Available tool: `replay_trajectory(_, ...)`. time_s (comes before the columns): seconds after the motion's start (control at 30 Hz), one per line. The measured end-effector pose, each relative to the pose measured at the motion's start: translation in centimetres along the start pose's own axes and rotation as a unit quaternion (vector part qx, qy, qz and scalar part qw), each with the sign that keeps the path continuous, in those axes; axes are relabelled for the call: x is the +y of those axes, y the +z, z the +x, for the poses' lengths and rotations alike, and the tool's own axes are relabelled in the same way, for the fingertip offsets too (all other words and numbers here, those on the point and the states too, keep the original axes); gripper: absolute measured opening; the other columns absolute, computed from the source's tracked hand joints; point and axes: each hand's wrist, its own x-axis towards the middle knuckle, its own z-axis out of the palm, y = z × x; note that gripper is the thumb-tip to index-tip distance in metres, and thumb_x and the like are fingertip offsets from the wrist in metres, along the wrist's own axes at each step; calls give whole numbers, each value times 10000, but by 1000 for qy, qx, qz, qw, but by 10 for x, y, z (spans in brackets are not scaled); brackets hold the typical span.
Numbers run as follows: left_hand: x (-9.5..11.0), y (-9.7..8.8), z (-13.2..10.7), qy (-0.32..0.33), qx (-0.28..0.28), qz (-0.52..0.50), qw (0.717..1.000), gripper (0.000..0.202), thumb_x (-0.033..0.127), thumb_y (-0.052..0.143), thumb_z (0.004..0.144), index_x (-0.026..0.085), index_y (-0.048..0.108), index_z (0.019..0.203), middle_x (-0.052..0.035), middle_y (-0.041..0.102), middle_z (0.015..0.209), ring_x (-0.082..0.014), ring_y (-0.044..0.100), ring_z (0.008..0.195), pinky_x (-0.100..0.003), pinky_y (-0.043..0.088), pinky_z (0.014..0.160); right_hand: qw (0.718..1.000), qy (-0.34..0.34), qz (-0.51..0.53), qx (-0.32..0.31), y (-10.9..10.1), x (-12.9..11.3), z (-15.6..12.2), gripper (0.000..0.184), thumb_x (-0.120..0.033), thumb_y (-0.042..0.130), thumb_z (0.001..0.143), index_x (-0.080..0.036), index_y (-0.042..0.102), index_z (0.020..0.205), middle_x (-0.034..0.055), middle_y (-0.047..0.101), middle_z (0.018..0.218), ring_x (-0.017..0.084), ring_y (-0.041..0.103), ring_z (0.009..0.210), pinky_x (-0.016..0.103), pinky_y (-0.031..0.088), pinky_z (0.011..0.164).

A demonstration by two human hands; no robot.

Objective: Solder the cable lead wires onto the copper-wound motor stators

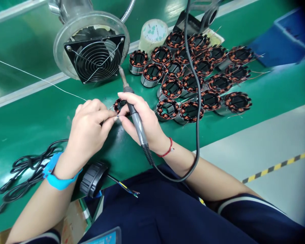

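My right hand (144,122) is wrapped round a soldering iron (138,125), its tip pointing up and away beside the fan grille. Thumb and a finger of that hand also pinch near a fine wire end. My left hand (88,125) is closed, its fingertips meeting the right ones. A thin silvery solder wire (58,87) runs from the far left into my left hand. Just behind the fingertips stands a motor stator (119,105) with copper windings, partly hidden by my right hand. What exactly lies between the fingertips is too small to make out.
Several more wound stators (173,88) stand grouped at the right. A round fume duct with a black fan (100,61) hangs at the back, near a tape roll (154,34). Black cables (33,173) and a black ribbed housing (93,179) lie left. A blue bin (284,40) sits far right.
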Motion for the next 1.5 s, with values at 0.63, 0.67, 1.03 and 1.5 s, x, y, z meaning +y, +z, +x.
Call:
replay_trajectory(0.63, -1, 6, -3, -11, -15, 64, 998, 208, 273, 536, 906, 248, 730, 837, -65, 598, 796, -259, 533, 834, -410, 386, 721, 994, -43, -71, -67, -14, 13, -1, 396, -186, 476, 915, -229, 460, 1308, 15, 709, 984, 205, 620, 963, 400, 466, 932)
replay_trajectory(0.67, -2, 5, -2, -18, -17, 52, 998, 205, 272, 542, 899, 248, 735, 837, -65, 598, 793, -261, 536, 835, -417, 397, 729, 993, -47, -84, -69, -13, 14, 0, 373, -208, 468, 933, -232, 463, 1305, 16, 708, 992, 205, 617, 953, 397, 469, 911)
replay_trajectory(1.03, -10, 7, 4, -64, -25, -36, 997, 166, 262, 605, 868, 215, 761, 842, -46, 613, 779, -227, 562, 817, -408, 450, 770, 996, -6, -83, 20, -10, 14, -2, 346, -345, 430, 991, -221, 509, 1304, 28, 714, 973, 216, 643, 966, 433, 501, 948)
replay_trajectory(1.5, -6, 8, 5, -97, -33, -52, 993, 152, 274, 604, 871, 244, 748, 835, -35, 608, 799, -240, 577, 892, -462, 468, 873, 985, -75, 87, 129, -23, 13, -53, 295, -340, 574, 926, -303, 637, 1212, -8, 714, 755, 138, 599, 488, 281, 488, 425)
